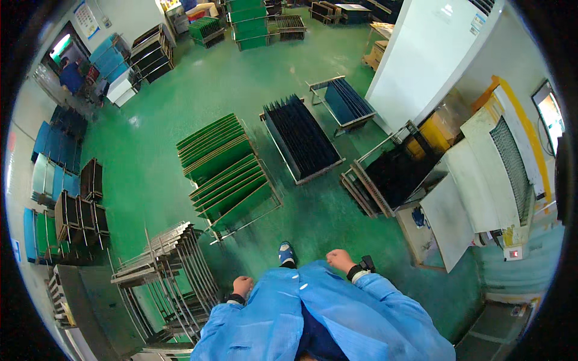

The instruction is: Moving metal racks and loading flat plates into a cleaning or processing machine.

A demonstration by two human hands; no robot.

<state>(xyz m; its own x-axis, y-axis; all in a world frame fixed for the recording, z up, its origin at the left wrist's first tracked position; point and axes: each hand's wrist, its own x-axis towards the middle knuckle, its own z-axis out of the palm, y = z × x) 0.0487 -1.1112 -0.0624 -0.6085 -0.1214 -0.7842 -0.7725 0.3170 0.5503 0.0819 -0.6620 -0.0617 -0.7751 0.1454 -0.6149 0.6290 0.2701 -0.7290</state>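
My left hand (243,286) hangs at my side with its fingers curled in, and no object shows in it. Closest to it is a metal rack (174,283) of thin upright bars. My right hand (341,260) is held out in front of the blue coat (301,301), loosely fisted around nothing that I can see. A dark band with a box-shaped piece (366,263) sits on that wrist. Ahead stand a rack of green panels (226,174) and a rack of dark blue panels (301,138), both beyond reach of my hands.
A smaller rack of blue panels (346,102) and a rack with black contents (397,171) stand to the right, near a white cabinet (424,54) and a bench machine (494,174). More racks line the left wall. A person (72,77) is far left. The floor (150,138) is green.
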